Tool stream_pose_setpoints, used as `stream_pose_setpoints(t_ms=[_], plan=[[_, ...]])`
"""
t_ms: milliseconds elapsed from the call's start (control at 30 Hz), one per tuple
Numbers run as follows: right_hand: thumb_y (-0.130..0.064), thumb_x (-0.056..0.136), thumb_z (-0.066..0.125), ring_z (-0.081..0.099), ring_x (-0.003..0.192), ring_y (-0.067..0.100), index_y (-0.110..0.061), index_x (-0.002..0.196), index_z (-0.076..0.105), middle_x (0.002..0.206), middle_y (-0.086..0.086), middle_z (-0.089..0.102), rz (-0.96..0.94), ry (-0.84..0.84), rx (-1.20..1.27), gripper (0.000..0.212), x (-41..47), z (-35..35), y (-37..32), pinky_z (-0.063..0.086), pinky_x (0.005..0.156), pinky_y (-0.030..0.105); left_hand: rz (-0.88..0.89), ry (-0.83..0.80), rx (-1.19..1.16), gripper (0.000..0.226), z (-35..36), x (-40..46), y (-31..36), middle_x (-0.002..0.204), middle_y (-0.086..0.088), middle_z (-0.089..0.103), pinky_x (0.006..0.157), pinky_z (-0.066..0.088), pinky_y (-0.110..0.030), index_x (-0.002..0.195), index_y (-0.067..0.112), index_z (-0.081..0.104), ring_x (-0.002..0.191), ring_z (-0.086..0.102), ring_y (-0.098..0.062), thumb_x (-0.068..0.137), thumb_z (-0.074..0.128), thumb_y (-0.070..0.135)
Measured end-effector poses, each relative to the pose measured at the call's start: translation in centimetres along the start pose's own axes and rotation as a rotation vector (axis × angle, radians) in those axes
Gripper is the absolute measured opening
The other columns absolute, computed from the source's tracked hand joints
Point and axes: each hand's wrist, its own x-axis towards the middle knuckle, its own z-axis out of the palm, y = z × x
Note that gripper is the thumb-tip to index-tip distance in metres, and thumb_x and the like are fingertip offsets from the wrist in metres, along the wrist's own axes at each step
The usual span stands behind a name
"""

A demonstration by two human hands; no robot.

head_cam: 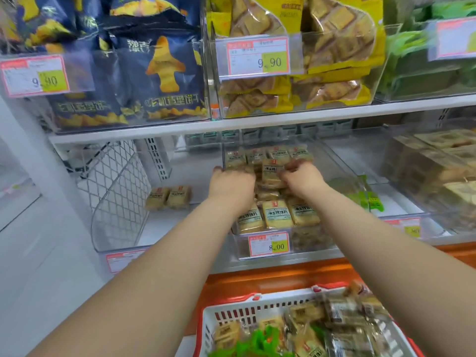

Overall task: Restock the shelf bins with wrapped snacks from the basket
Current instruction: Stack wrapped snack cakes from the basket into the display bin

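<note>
Nearest the camera, the white basket sat low in the view, just below the orange ledge, holding a jumble of wrapped snacks in tan, brown and green wrappers. Both bare forearms reached up over it to the lower shelf.

In the middle clear bin, behind an 8.00 price tag, rows of tan snack packets lay flat at the front and stood in a line at the back. The left hand and the right hand were both deep in that bin, backs up, fingers curled down among the packets. The right grip looked clamped on packets at the pile's centre; whether the left held one or only pressed the stack, I could not tell.

To the left, a near-empty bin held two tan packets; to the right, a bin with a few green packets. Above, dark blue bags and yellow bags filled the upper shelf.

This seemed the placing and tidying step for the tan packets. The next move would likely call for letting go, drawing both hands clear without dragging packets out, then reaching down to the basket for more
</note>
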Motion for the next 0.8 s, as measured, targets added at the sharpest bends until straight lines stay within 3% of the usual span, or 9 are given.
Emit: stream_pose_setpoints(t_ms=[100,233,300,500,633,800], plan=[[-0.033,0.098,0.052,0.053,0.088,0.025,-0.013,0.125,0.057,0.119,0.013,0.063,-0.051,-0.015,-0.253,0.034,0.2,0.3,-0.5,0.041,0.076,0.029,-0.016,0.046,0.001,0.032,0.4,0.0,-0.4,0.108,-0.002,0.065,0.095,0.032,-0.038,0.111,0.023,0.059,0.100,0.062,-0.025,0.083,0.054,0.008],[-0.038,0.086,0.071,0.054,0.114,0.027,-0.023,0.144,0.041,0.138,0.008,0.053,-0.165,-0.223,-0.286,0.066,0.0,-0.6,-0.8,0.044,0.086,0.030,-0.023,0.086,0.003,0.030,0.7,0.0,-0.5,0.108,-0.001,0.065,0.095,0.033,-0.037,0.108,0.024,0.060,0.100,0.061,-0.025,0.084,0.054,0.008],[-0.032,0.084,0.074,0.052,0.122,0.027,-0.027,0.146,0.038,0.142,0.006,0.050,-0.195,-0.289,-0.401,0.072,-0.1,-0.7,-0.7,0.045,0.093,0.032,-0.028,0.088,0.002,0.029,0.7,0.0,-0.5,0.107,-0.001,0.065,0.095,0.033,-0.037,0.107,0.024,0.060,0.100,0.061,-0.026,0.084,0.054,0.008],[-0.032,0.084,0.073,0.054,0.121,0.028,-0.024,0.148,0.036,0.143,0.007,0.051,-0.250,-0.209,-0.497,0.074,0.0,1.5,-0.8,0.047,0.095,0.036,-0.028,0.100,-0.018,0.031,0.7,-0.1,-0.5,0.110,-0.004,0.065,0.092,0.037,-0.034,0.112,0.022,0.060,0.101,0.061,-0.027,0.084,0.054,0.008],[-0.036,0.084,0.072,0.063,0.104,0.027,-0.021,0.144,0.041,0.131,0.009,0.060,-0.265,-0.171,-0.416,0.069,0.1,2.6,-0.6,0.054,0.087,0.041,-0.013,0.106,-0.069,0.039,0.9,0.0,-1.0,0.128,-0.005,0.057,0.096,0.038,-0.037,0.126,0.021,0.057,0.115,0.055,-0.029,0.088,0.057,0.017],[-0.045,0.082,0.071,0.062,0.106,0.032,-0.011,0.138,0.042,0.118,0.013,0.065,-0.275,-0.056,-0.494,0.072,0.1,3.1,0.1,0.052,0.083,0.039,0.091,0.047,-0.036,0.038,1.7,-0.1,-0.8,0.141,0.003,0.049,0.108,0.026,-0.042,0.130,0.029,0.052,0.131,0.041,-0.023,0.093,0.052,0.029]])
